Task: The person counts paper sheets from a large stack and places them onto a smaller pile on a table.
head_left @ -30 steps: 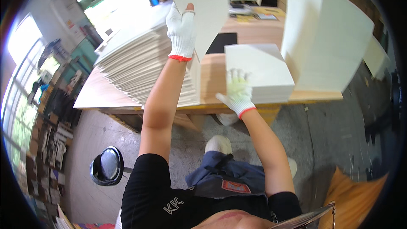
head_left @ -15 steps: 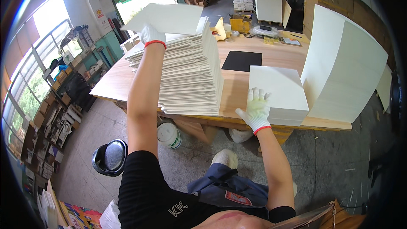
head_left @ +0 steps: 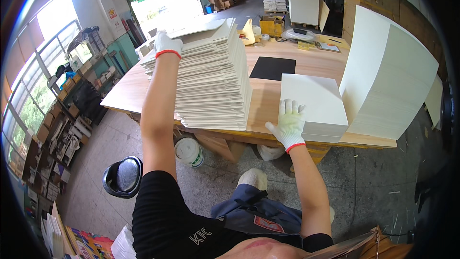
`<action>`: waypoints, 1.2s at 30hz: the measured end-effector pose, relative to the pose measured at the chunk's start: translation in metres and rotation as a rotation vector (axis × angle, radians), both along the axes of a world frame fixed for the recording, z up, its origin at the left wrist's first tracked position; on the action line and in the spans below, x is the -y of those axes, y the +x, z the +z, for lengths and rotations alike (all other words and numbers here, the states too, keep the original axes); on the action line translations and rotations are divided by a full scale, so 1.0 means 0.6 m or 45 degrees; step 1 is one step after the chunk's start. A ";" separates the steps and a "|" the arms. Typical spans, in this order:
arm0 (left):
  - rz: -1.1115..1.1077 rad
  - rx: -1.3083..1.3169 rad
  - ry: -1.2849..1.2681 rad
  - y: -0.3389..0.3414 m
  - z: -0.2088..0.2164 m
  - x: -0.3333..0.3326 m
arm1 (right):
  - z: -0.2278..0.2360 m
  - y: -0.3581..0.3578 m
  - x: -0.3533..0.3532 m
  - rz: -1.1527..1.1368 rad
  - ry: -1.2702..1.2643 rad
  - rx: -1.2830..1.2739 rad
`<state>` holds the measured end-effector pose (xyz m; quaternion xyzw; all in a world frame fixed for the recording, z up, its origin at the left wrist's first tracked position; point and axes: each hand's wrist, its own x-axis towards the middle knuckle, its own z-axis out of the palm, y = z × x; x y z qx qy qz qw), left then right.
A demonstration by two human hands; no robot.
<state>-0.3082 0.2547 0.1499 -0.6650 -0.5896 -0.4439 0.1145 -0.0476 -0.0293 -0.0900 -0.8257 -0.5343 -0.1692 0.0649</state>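
Note:
My left hand [head_left: 167,44], in a white knit glove with a red cuff, is at the near left edge of a tall stack of white boards [head_left: 213,84]. Its thumb is spread from the fingers, whose tips are partly hidden. On top of that stack lies a white board [head_left: 203,27], slightly askew. My right hand [head_left: 290,122], gloved the same way, rests flat with fingers spread on the front left corner of a shorter, neat stack of white boards [head_left: 316,97]. The fingertips reach onto its top face.
Both stacks stand on a wooden table [head_left: 268,98]. A black mat [head_left: 273,69] lies between them, and a large curved white sheet [head_left: 390,69] stands at the right. Tape, scissors and a yellow box [head_left: 271,26] are behind. A bucket [head_left: 188,151] stands below the front edge.
The board my left hand was holding tilted above the tall stack has come down onto it. My left hand has shifted slightly left. My right hand stays in place.

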 end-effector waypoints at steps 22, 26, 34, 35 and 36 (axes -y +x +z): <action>-1.915 -0.252 -0.281 0.374 -0.311 0.329 | 0.034 0.216 0.207 -0.686 0.477 -0.404; -1.999 -0.598 -0.439 0.505 -0.352 0.334 | 0.017 0.264 0.247 -0.588 0.322 -0.460; -1.921 -0.530 -0.910 0.562 -0.331 0.388 | 0.020 0.332 0.221 -0.054 0.463 -0.060; -2.044 -0.453 -0.917 0.560 -0.340 0.383 | 0.020 0.325 0.213 -0.087 0.531 -0.291; -2.165 -0.373 -0.923 0.559 -0.347 0.379 | 0.023 0.315 0.208 -0.120 0.595 -0.522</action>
